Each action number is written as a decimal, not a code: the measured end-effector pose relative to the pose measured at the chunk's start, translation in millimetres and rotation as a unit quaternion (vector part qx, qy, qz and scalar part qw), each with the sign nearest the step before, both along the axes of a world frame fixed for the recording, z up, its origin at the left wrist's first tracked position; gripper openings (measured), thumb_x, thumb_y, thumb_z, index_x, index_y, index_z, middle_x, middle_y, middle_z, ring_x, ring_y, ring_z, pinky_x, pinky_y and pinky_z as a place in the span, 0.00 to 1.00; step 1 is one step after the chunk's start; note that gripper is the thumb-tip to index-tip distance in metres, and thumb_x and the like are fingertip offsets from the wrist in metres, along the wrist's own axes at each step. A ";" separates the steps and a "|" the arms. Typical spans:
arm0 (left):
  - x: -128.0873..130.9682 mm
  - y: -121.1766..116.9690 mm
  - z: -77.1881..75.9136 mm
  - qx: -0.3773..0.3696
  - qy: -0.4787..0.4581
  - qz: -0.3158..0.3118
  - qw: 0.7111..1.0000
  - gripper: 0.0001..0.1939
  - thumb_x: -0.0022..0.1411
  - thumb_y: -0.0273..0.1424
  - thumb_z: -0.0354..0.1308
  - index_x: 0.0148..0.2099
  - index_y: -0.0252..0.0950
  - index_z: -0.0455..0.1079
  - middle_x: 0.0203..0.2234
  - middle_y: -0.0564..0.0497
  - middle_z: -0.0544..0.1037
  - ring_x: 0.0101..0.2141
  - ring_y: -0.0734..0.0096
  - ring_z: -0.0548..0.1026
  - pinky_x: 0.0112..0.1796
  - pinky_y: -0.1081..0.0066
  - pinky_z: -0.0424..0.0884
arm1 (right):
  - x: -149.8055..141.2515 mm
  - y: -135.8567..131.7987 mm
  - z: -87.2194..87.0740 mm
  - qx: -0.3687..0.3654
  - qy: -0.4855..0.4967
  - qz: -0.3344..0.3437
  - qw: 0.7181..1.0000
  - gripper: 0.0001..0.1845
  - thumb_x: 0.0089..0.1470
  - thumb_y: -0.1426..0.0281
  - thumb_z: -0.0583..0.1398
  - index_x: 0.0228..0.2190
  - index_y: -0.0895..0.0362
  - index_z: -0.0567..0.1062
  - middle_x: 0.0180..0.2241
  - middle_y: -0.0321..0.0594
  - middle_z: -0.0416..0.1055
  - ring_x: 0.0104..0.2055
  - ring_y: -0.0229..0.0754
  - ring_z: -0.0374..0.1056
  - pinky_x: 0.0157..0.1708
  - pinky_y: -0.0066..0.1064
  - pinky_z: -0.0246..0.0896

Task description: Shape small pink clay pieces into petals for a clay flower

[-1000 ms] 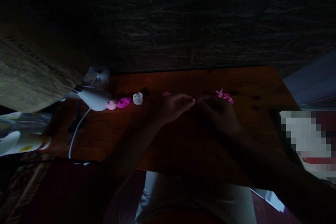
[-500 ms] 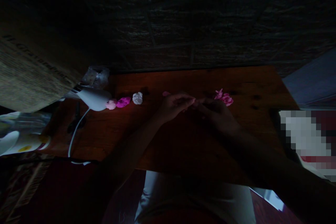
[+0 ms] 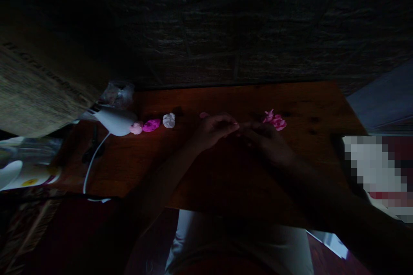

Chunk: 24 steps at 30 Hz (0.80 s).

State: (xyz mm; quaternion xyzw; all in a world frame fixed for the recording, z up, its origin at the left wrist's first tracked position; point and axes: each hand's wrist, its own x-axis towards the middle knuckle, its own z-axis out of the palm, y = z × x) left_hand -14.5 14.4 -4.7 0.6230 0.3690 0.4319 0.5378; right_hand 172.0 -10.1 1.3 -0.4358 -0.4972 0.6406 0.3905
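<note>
The scene is dim. My left hand [image 3: 213,131] and my right hand [image 3: 264,139] meet fingertip to fingertip above the middle of a brown wooden table [image 3: 180,167]. Both hands have curled fingers pinched together; what they hold is too small and dark to name. A pink flower-like clay piece [image 3: 274,120] lies just behind my right hand. A small pink bit [image 3: 204,115] lies behind my left hand. To the left sit a white clay lump [image 3: 169,120], a magenta lump [image 3: 151,125] and a pale pink lump [image 3: 137,128].
A white device [image 3: 114,120] with a white cable [image 3: 92,163] lies at the table's left. A crumpled clear bag [image 3: 116,92] sits behind it. A dark brick wall [image 3: 226,30] backs the table. Papers and a container [image 3: 26,174] lie at far left.
My hands have sunk slightly toward the table and stay pinched together. Nothing else has moved.
</note>
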 end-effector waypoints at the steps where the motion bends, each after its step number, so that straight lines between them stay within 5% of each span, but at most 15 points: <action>1: 0.2 0.0 -0.1 0.004 0.002 0.004 1.000 0.16 0.56 0.42 0.69 0.32 0.33 0.73 0.29 0.54 0.74 0.25 0.82 0.68 0.28 0.76 0.65 | 0.3 0.3 -0.8 0.002 -0.001 0.001 1.000 0.17 0.51 0.54 0.68 0.30 0.56 0.81 0.25 0.35 0.71 0.23 0.32 0.57 0.23 0.27 0.52; 8: -0.8 1.8 -1.9 0.033 0.000 0.020 0.999 0.16 0.52 0.40 0.73 0.28 0.34 0.74 0.27 0.55 0.74 0.28 0.80 0.69 0.32 0.75 0.66 | 1.0 0.3 -2.0 0.002 0.012 0.013 1.000 0.16 0.51 0.55 0.68 0.33 0.55 0.82 0.30 0.38 0.75 0.25 0.33 0.60 0.23 0.27 0.53; 24: 2.8 -2.9 4.0 -0.045 0.003 -0.033 0.998 0.20 0.61 0.46 0.63 0.41 0.33 0.79 0.33 0.49 0.76 0.26 0.79 0.69 0.27 0.74 0.64 | 0.3 -0.6 -2.0 0.036 -0.009 0.033 0.999 0.19 0.49 0.53 0.69 0.28 0.57 0.77 0.28 0.37 0.75 0.25 0.34 0.61 0.25 0.28 0.55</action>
